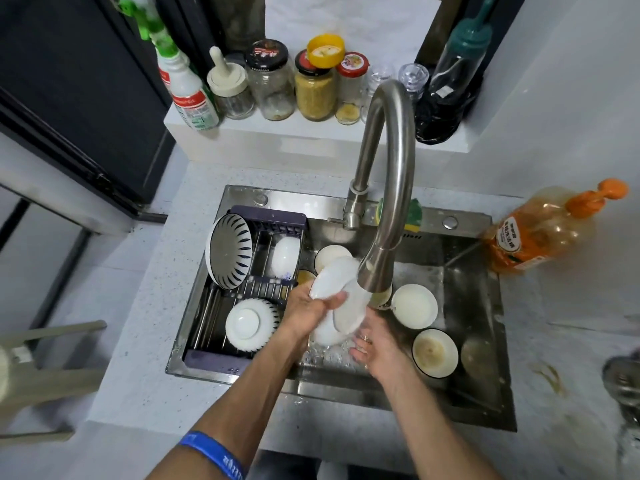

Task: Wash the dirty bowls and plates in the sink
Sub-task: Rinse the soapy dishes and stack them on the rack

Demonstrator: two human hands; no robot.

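Head view: our left hand [304,311] grips a white plate [341,299] under the faucet [377,271], mid-sink; our right hand [377,344] lies open beneath it, fingers relaxed. Plate blurred by running water; whether one plate or two, we cannot tell. Three bowls [414,304] sit on the sink [485,341] floor; a fourth, at right, is indistinct. Drying rack [270,220] along the sink's left edge holds three pieces.

L hand [306,311] grips white plate [337,299] under faucet [381,209]; R hand [375,344] open below, over sink [478,306].
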